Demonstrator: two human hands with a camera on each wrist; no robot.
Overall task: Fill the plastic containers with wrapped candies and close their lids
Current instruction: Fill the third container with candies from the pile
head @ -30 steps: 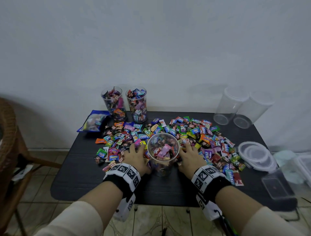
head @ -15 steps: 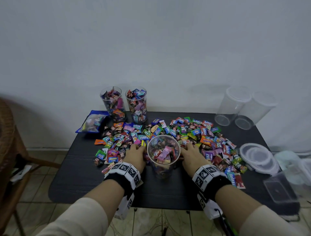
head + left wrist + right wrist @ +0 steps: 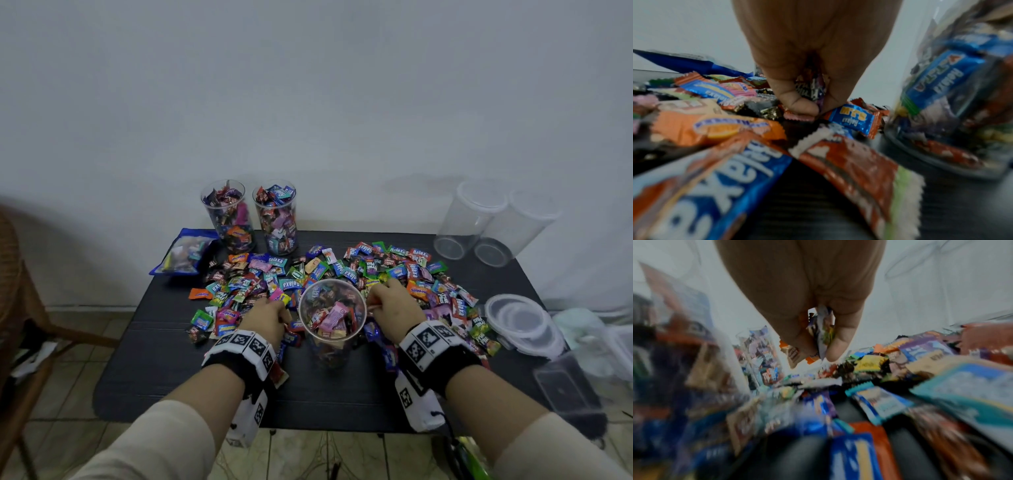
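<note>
Candies (image 3: 812, 91) are bunched in the curled left hand (image 3: 265, 320) and a few more in the right hand (image 3: 394, 305), either side of the open cup (image 3: 331, 317) at lower centre. I'd lift each fistful clear of the rim and release directly over the mouth, since it looks nearly full. Free table (image 3: 191, 377) lies toward the bottom edge; lids (image 3: 520, 320) wait at right

My head camera looks down over the table (image 3: 171, 377). Both wrist cameras sit low among the candies (image 3: 715, 129), sharing the central container (image 3: 331, 329).
</note>
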